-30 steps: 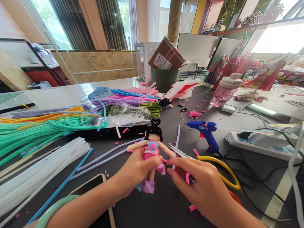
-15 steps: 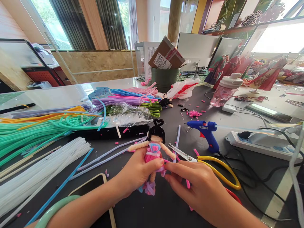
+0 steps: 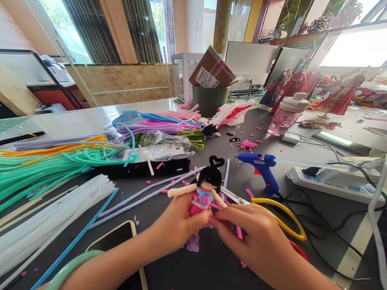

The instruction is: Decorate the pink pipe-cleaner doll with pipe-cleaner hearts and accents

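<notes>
The left hand (image 3: 183,219) grips the doll (image 3: 202,199) around its skirt; whether the right hand (image 3: 249,227), fingertips beside it, pinches anything, I cannot tell. Squeezing hard could crush the skirt; scissors (image 3: 241,201) just beyond the right hand could snag the doll's arm.

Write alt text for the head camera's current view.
The left hand holds a small black-haired fuzzy doll in pink, with the right hand at its side. Scissors and a blue glue gun lie to the right; bundled pipe cleaners spread across the left of the dark tabletop.
</notes>
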The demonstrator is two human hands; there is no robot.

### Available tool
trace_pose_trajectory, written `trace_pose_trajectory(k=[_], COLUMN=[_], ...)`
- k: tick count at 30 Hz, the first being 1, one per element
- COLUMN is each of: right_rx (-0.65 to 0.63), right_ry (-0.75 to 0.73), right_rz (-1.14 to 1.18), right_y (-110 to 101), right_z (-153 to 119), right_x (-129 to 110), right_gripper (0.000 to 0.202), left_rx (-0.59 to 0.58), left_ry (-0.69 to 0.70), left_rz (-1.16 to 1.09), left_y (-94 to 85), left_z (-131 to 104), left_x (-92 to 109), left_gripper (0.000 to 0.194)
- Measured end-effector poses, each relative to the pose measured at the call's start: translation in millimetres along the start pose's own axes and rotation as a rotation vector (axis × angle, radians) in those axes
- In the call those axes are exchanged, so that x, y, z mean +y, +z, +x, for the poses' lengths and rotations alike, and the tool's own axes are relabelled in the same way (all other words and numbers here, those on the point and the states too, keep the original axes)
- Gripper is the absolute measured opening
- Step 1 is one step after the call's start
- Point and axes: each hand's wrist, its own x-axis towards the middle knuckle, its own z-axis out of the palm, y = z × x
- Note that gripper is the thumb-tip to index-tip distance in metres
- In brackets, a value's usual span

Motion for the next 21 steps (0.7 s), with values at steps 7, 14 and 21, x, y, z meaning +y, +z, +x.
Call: trace_pose_trajectory(k=[7,14,21], right_rx=[0.144,0.059,0.048], right_ry=[-0.105,-0.204,-0.174], right_rz=[-0.060,-0.099,-0.089], right_y=[-6.0,-1.0,-1.5], right_z=[5.4,5.0,4.5], right_x=[-5.4,-2.0,-2.1], right_gripper=[0.016,0.019,0.023], left_rx=[-0.043,0.054,0.164], left_ry=[0.065,0.049,-0.010], left_rz=[0.123,0.379,0.346], left_y=[-0.1,6.5,6.1], left_z=[-1.8,-5.9,-4.4], left_x=[4.4,3.4,7.8], left_gripper=[0.016,0.024,0.024])
